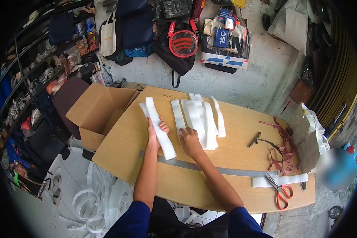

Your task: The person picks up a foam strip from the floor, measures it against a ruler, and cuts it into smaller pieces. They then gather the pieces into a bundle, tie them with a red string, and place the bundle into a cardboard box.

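My left hand (158,133) is closed around a few white foam strips (162,139), held slightly fanned above the left part of the wooden table. To the right, my right hand (190,142) rests with curled fingers at the lower end of one foam strip (178,114) at the left side of a loose pile. Its fingertips touch that strip, though whether they pinch it is hard to see. The rest of the pile (198,119) lies roughly side by side, partly overlapping, with one strip (218,116) apart on the right.
An open cardboard box (95,107) stands at the table's left. A long grey metal ruler (226,171) crosses the table (234,146). Orange-handled scissors (281,192) lie over another foam strip (301,179) near dark red straps (287,144). White offcuts (101,198) cover the floor.
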The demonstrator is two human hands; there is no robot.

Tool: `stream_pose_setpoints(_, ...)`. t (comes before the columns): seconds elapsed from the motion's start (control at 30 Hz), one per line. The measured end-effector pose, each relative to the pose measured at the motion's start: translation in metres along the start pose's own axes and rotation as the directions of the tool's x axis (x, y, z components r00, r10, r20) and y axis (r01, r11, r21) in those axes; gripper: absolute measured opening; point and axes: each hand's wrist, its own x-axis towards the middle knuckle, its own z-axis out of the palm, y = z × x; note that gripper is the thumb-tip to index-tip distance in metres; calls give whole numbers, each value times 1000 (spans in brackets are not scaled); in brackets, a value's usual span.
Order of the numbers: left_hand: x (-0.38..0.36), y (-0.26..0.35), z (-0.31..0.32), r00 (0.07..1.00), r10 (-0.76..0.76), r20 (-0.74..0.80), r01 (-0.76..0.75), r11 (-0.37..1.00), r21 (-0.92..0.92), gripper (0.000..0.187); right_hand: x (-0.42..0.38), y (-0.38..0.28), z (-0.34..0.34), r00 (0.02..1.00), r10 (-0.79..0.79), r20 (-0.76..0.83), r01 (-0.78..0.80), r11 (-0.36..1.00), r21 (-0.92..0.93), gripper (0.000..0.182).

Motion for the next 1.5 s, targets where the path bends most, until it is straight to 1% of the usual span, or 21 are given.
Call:
stream_pose_setpoints(0.07,-1,2,0,1000,-12,-15,12,1000,-19,61,-7,-9,-3,999,4,53,9,969,-248,34)
stream_pose_setpoints(0.1,-1,2,1,1000,-11,-11,10,1000,-18,61,-7,-13,-5,999,1,51,11,968,-249,34)
stream_pose_setpoints(0.17,-1,1,0,999,-24,-27,24,1000,8,61,-4,-23,-10,976,184,113,-142,941,-307,34)
stream_pose_setpoints(0.23,-1,1,1,999,-14,-35,15,999,39,61,-3,-14,-9,973,189,131,-143,945,-295,38)
stream_pose_setpoints(0.3,-2,1,3,999,-2,-43,5,998,70,61,2,-11,-14,967,207,147,-199,978,-67,37)
stream_pose_setpoints(0.33,-2,0,4,998,12,-55,-7,996,88,61,6,-15,-18,968,203,147,-195,979,-68,37)
stream_pose_setpoints(0.4,-2,-1,3,997,32,-69,-25,995,100,61,12,-24,-25,980,191,-60,-190,982,18,36)
stream_pose_setpoints(0.5,-1,-2,5,998,34,-44,-26,987,162,61,16,-25,-21,986,101,-131,-79,984,160,38)
stream_pose_setpoints(0.57,-5,-5,11,997,37,-69,-20,975,223,60,17,-35,-23,992,77,-102,-57,980,190,38)
stream_pose_setpoints(0.6,5,-2,-7,1000,-9,17,5,974,228,61,15,-40,-24,995,61,-78,-42,975,220,38)
stream_pose_setpoints(0.63,1,-4,-2,1000,-4,13,0,974,226,61,15,-46,-27,996,58,-73,-40,974,223,38)
stream_pose_setpoints(0.7,-8,-10,14,992,102,-74,-68,927,369,65,16,-55,-32,984,127,126,-161,938,308,41)
stream_pose_setpoints(0.73,-10,-6,15,998,56,-25,-40,906,420,73,16,-55,-30,983,125,132,-161,937,310,41)
stream_pose_setpoints(0.83,-19,-7,22,999,49,-21,-37,912,408,75,13,-56,-29,993,46,105,-69,970,233,39)
stream_pose_setpoints(0.9,-9,-7,10,999,29,-14,-22,937,349,77,12,-57,-33,977,22,213,-59,984,165,41)
stream_pose_setpoints(1.0,-7,-7,10,999,13,-44,2,948,317,79,11,-57,-33,969,8,248,-59,979,198,45)
stream_pose_setpoints(1.17,-11,-6,15,1000,-13,3,11,929,369,73,13,-52,-30,972,-2,234,-37,986,162,41)
stream_pose_setpoints(1.3,-5,-8,9,999,33,15,-36,952,303,68,9,-55,-30,967,12,255,-59,982,178,42)
stream_pose_setpoints(1.33,-16,-10,25,999,51,7,-51,959,280,63,11,-57,-33,949,25,315,-93,975,204,47)
stream_pose_setpoints(1.43,-16,-6,23,998,-24,49,11,968,252,58,9,-58,-32,963,1,269,-48,985,167,44)
stream_pose_setpoints(1.5,-13,-9,24,1000,3,20,-8,959,284,54,9,-60,-35,951,36,308,-94,980,177,45)
